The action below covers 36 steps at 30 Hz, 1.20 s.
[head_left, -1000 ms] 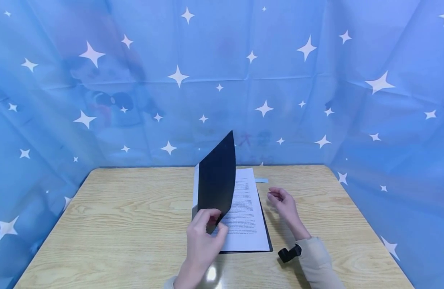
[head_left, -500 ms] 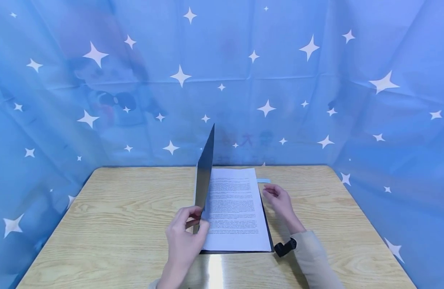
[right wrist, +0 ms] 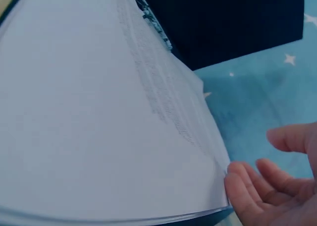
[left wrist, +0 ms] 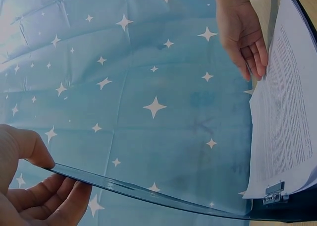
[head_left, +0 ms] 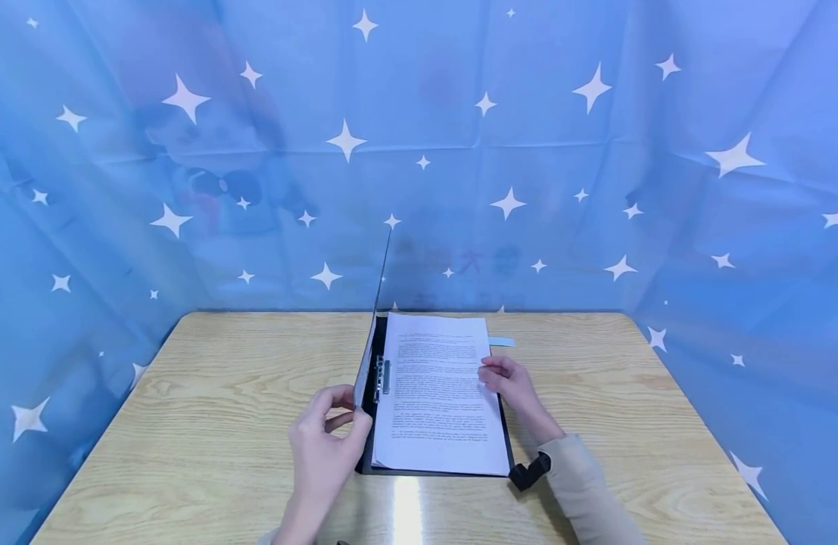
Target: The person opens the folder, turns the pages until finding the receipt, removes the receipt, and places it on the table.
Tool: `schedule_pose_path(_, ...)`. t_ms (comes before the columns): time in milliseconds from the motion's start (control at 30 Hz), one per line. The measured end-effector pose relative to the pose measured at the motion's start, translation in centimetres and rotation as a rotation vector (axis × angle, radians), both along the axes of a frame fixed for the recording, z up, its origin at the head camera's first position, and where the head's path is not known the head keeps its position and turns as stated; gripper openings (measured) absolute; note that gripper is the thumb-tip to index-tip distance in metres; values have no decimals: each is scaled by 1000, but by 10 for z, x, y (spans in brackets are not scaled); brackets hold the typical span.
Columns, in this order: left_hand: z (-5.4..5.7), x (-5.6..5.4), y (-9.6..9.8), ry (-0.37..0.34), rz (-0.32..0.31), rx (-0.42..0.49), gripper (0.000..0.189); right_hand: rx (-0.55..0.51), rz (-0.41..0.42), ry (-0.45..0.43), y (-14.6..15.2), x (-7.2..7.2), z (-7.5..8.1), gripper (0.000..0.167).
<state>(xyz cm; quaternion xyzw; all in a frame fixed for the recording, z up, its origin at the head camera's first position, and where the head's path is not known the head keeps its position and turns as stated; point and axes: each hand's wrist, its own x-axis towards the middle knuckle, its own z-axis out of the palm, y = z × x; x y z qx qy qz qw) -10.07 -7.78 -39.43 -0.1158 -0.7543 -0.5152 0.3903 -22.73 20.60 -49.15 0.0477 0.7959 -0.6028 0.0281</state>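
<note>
A black clip folder [head_left: 368,468] lies on the table with its front cover [left wrist: 148,194] standing nearly upright, seen almost edge-on in the head view. My left hand [head_left: 326,443] pinches that cover's free edge between thumb and fingers. Inside lies a stack of printed papers [head_left: 439,393], with a metal clip [head_left: 384,376] at its left side, by the spine. At the papers' right edge is my right hand [head_left: 517,386]. In the right wrist view its fingertips [right wrist: 235,179] are right at the paper edge, the thumb apart and the fingers loosely bent.
A light blue strip [head_left: 502,342] sticks out past the folder's right side. The wooden table [head_left: 241,409] ends at a blue star-patterned curtain [head_left: 446,189]. A black wrist camera [head_left: 530,473] on my right sleeve is close by the folder's lower right corner.
My left hand has moved left, swinging the cover from over the papers to nearly upright, exposing the page and clip. My right hand has shifted left to the papers' edge.
</note>
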Motion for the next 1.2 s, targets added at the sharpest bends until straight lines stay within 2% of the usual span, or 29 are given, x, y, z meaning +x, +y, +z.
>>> schedule_pose_path(167, 2, 2, -7, -37, -18, 40, 30, -7, 9, -19, -2, 2, -5, 34)
schedule_pose_path(500, 4, 6, -25, -139, -4, 121, 27, 21, 26, -14, -3, 2, -10, 33)
schedule_pose_path(800, 1, 6, -44, -124, 33, 104, 22, 11, 33, -31, -2, 3, -11, 33)
schedule_pose_path(1033, -3, 6, -59, -162, 93, 97, 20, 6, 40, -34, -3, 2, -11, 33)
schedule_pose_path(1200, -7, 5, -70, -159, 114, 83, 23, 14, 38, -37, -3, 2, -11, 33)
